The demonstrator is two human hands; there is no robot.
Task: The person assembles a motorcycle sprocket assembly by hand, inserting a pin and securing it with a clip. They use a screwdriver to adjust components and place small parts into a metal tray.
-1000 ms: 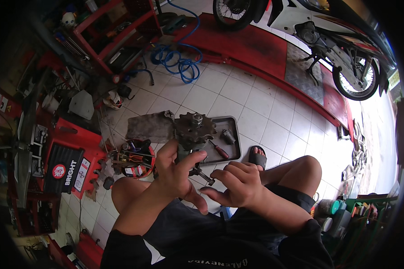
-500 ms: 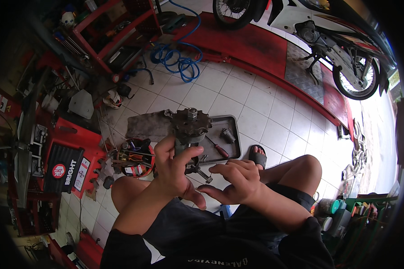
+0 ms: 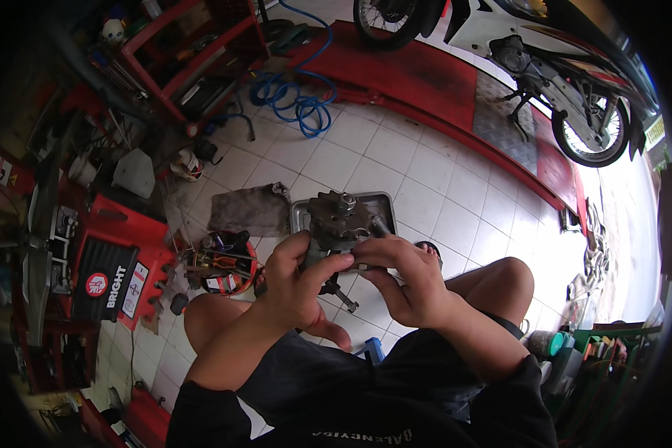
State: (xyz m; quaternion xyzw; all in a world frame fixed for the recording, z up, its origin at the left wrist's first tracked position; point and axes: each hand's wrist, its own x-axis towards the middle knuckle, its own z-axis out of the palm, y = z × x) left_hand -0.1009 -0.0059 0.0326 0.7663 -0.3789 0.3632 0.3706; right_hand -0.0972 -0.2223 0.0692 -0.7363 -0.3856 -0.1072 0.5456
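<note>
Wide head-worn fisheye view, downward over lap [image 3: 299, 371], nearby sprocket [image 3: 327, 214], tiled floor [image 3: 423, 209].

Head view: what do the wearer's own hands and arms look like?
The left hand and right hand are bare, with no gloves, rings or wristwear visible. Both forearms are uncovered below short, loose black sleeves, part of a black T-shirt with pale lettering.

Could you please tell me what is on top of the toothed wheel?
A metal nut sits near the middle of the toothed wheel. Whatever it covers cannot be seen; the left hand and right hand partly hide what lies below.
</note>
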